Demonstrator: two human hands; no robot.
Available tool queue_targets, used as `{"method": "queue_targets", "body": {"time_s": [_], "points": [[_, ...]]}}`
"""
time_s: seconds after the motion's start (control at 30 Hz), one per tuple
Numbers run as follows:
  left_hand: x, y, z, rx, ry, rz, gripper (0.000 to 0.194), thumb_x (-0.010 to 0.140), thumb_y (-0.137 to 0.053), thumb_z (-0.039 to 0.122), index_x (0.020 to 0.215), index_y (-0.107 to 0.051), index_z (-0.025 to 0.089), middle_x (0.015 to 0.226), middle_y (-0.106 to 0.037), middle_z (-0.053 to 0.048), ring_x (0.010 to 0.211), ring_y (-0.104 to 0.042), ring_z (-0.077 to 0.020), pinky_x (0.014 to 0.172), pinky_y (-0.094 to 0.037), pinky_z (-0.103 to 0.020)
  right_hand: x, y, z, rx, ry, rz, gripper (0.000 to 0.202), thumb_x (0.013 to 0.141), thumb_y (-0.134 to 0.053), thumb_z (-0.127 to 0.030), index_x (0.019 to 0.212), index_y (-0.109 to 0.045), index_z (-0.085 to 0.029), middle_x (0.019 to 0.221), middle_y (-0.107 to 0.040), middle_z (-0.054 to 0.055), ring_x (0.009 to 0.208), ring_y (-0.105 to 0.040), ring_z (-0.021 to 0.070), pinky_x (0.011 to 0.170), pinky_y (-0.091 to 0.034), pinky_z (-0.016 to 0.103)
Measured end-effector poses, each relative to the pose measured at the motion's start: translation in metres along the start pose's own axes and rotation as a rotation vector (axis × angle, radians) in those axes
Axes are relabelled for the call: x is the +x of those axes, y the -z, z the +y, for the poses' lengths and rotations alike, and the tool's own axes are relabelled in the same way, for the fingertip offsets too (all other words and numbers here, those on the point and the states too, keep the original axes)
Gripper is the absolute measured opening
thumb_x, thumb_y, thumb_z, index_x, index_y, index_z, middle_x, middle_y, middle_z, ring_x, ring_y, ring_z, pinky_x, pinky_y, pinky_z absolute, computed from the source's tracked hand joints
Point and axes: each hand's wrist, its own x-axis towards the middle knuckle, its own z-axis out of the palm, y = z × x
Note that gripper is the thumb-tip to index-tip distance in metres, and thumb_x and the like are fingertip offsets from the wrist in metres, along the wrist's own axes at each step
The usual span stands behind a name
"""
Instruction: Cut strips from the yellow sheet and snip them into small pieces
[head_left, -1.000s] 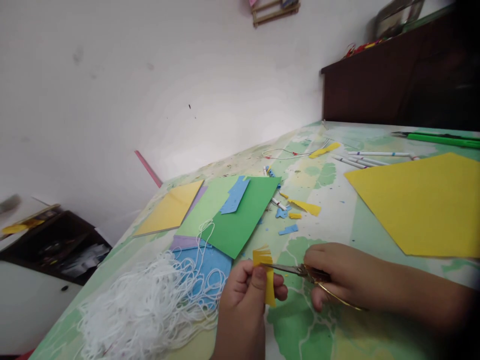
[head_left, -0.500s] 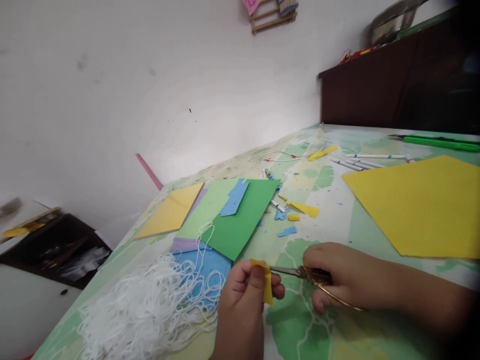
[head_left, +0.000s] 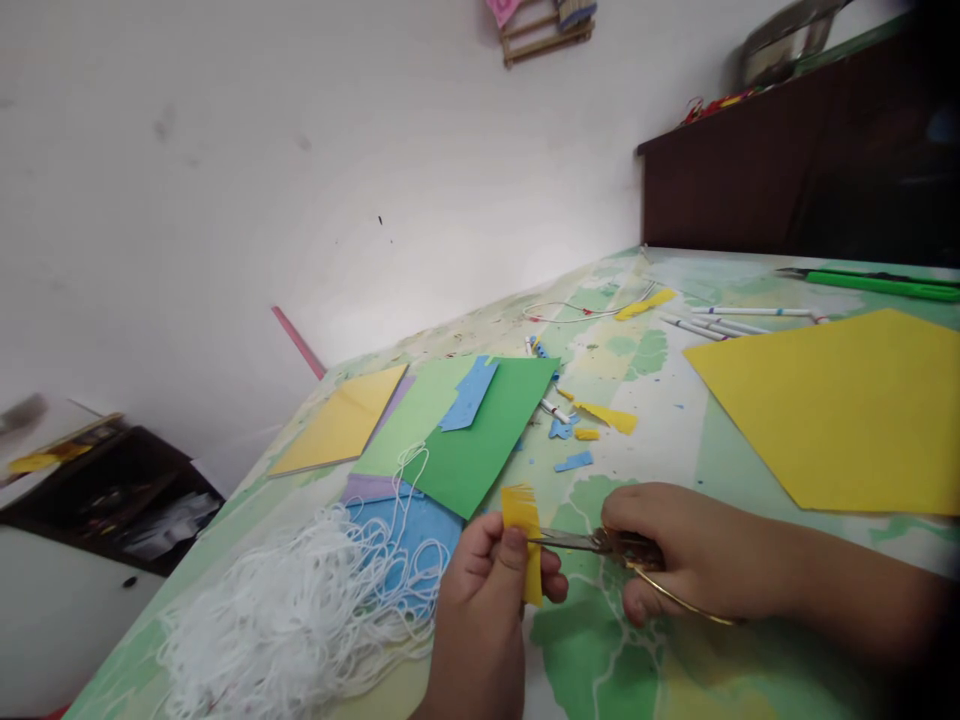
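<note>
Down near the front edge of the table [head_left: 675,430], the left hand [head_left: 487,590] pinches a small yellow strip [head_left: 525,545] between thumb and fingers, holding it upright above the surface so its fringed top edge stands free and faces the blades. The right hand [head_left: 679,555] is closed around the handles of a pair of scissors [head_left: 600,543], whose thin blades point left and meet the strip at about its middle; held level like this, they reach the paper from the side while the thumb keeps it stiff. Whether the blades are parted or closed on the paper cannot be told.

Just left of the hands lies one loose heap of white string [head_left: 300,610], spilling onto a blue sheet [head_left: 420,525]. Beyond it the sheets overlap in a fan, one corner over the next, so each colour shows: one dark green sheet [head_left: 487,430], one pale green, one purple edge, one blue, and one yellow card [head_left: 341,420] at the far left. A blue offcut [head_left: 469,393] rests on the green. One big yellow sheet [head_left: 847,405] lies apart on the right.

Scraps lie scattered between: about three blue and three yellow. At the far side are roughly three white pens [head_left: 720,320], one green cutter [head_left: 877,285] and a loop of white cord.
</note>
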Motion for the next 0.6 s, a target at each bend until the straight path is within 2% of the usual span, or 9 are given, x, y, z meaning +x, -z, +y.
{"method": "queue_targets", "body": {"time_s": [0.2,0.33,0.53,0.6], "points": [[0.0003,-0.0009,-0.0001,0.035,0.015,-0.005,0.028,0.070,-0.052,0.038,0.086,-0.050,0.016,0.049,-0.053,0.003,0.039,-0.045,-0.0072,0.044,-0.033,-0.019,0.0006,0.0003,-0.0007,0.006,-0.033,-0.004,0.039,0.064,-0.053,-0.056,0.066,-0.047,-0.017,0.064,-0.047,0.000,0.055,-0.039,0.0123,0.047,-0.028,0.021],[0.0021,-0.0002,-0.0020,0.064,0.017,0.011,0.029,0.072,-0.049,0.036,0.094,-0.047,0.017,0.044,-0.046,0.006,0.039,-0.040,-0.0063,0.042,-0.029,-0.018,0.0011,-0.0001,0.0006,0.031,-0.045,-0.010,0.038,0.065,-0.053,-0.054,0.065,-0.046,-0.017,0.064,-0.047,0.000,0.054,-0.039,0.0116,0.047,-0.028,0.021],[0.0023,-0.0010,-0.0019,0.050,0.031,-0.016,0.029,0.073,-0.048,0.025,0.100,-0.044,0.016,0.048,-0.046,0.006,0.042,-0.040,-0.0062,0.044,-0.028,-0.018,0.0003,-0.0005,0.0016,0.026,-0.049,0.009,0.033,0.067,-0.054,-0.048,0.064,-0.045,-0.017,0.064,-0.047,-0.001,0.055,-0.039,0.0111,0.047,-0.027,0.021],[0.0020,-0.0010,-0.0019,0.038,0.004,-0.021,0.026,0.072,-0.049,0.025,0.096,-0.045,0.016,0.049,-0.047,0.006,0.043,-0.041,-0.0060,0.045,-0.030,-0.018,0.0001,-0.0004,0.0020,0.036,-0.057,0.013,0.033,0.067,-0.054,-0.048,0.064,-0.045,-0.016,0.064,-0.047,-0.001,0.055,-0.039,0.0111,0.047,-0.027,0.020]]}}
